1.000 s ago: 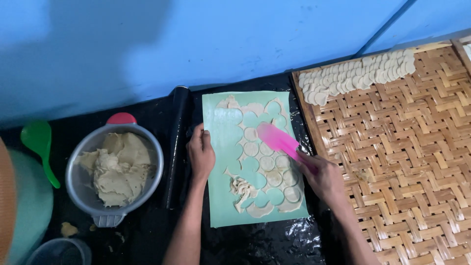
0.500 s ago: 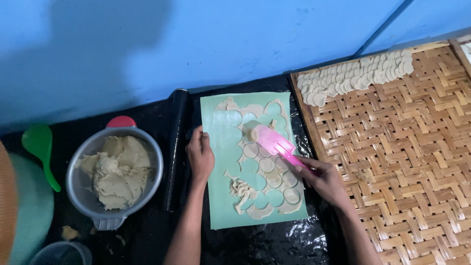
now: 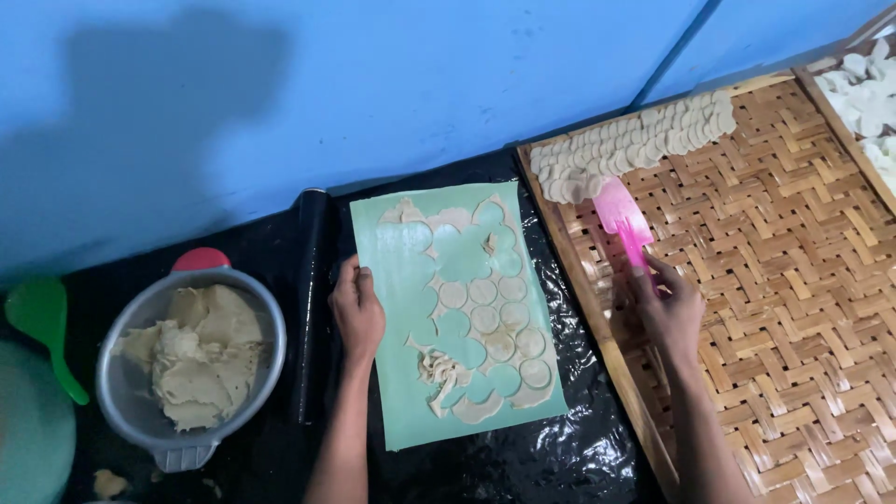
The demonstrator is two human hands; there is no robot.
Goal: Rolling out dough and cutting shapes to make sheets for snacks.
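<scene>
My left hand [image 3: 357, 311] presses flat on the left edge of a pale green mat [image 3: 401, 373] that carries several cut dough rounds [image 3: 485, 317] and a small heap of dough scraps [image 3: 439, 371]. My right hand [image 3: 668, 310] grips the handle of a pink spatula [image 3: 621, 217]. The spatula's blade reaches over the woven bamboo tray [image 3: 775, 280], just below a row of dough rounds [image 3: 635, 145] laid along the tray's far edge.
A metal bowl [image 3: 117, 392] with a lump of dough [image 3: 196, 355] sits at left, by a green spoon [image 3: 42, 327] and a black rolling pin [image 3: 310, 299]. A second tray with white pieces [image 3: 863, 93] stands at far right. A blue wall runs behind.
My right hand has carried the pink spatula from the green mat over to the bamboo tray at right. My left hand has stayed on the mat's edge.
</scene>
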